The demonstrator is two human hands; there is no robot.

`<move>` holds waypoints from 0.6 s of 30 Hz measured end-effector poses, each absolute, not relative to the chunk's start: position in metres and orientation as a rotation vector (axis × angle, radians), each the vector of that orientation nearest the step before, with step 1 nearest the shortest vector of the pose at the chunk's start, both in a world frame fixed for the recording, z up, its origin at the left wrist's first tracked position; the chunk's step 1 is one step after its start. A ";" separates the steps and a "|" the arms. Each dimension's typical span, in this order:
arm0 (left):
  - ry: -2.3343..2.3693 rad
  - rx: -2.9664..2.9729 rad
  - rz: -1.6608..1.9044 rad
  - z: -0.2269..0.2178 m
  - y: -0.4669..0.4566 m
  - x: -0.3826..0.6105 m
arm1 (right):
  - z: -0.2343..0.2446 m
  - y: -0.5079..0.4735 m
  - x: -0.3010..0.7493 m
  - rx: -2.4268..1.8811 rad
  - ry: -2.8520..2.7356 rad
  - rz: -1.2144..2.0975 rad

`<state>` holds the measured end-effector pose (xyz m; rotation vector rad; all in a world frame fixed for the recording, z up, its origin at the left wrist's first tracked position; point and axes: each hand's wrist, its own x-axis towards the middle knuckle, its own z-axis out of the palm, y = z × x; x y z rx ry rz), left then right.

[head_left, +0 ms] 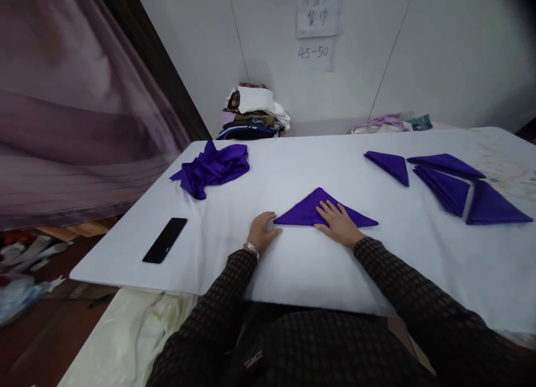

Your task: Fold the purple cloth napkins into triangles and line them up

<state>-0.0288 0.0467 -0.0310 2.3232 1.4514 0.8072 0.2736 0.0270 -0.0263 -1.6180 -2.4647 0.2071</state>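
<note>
A white table (293, 275) fills the view, its far edge against a pale wall with two handwritten paper signs (318, 27). A stack of folded clothes (253, 112) sits at the wall, and a mauve curtain (75, 96) hangs to the left. On the table lie a black phone (164, 240) near the left edge, a crumpled purple cloth (213, 166) at the far left, and four folded purple triangles (446, 189) (close together) at the right.

The purple triangle (307, 208) lies flat just before the person. Its long edge runs left to right along the near table edge, and its apex points away toward the wall. The right hand (338, 225) lies open, palm down, fingers spread on the cloth. The left hand (262, 230) is loosely curled at the left corner; whether it pinches the cloth I cannot tell.
</note>
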 end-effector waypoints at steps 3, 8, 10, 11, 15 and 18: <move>1.434 2.255 0.871 -0.032 0.045 -0.031 | -0.028 0.028 0.275 -1.608 -2.457 0.197; 1.482 2.181 0.878 -0.026 0.049 -0.022 | -0.027 0.028 0.276 -1.595 -2.463 0.203; 1.490 2.167 0.871 -0.025 0.050 -0.021 | -0.027 0.027 0.276 -1.590 -2.461 0.207; 1.488 2.162 0.865 -0.025 0.050 -0.021 | -0.027 0.027 0.276 -1.588 -2.460 0.209; 1.478 2.171 0.825 -0.024 0.049 -0.021 | -0.026 0.027 0.276 -1.591 -2.463 0.216; 1.489 2.194 0.757 -0.024 0.050 -0.021 | -0.025 0.028 0.278 -1.588 -2.478 0.232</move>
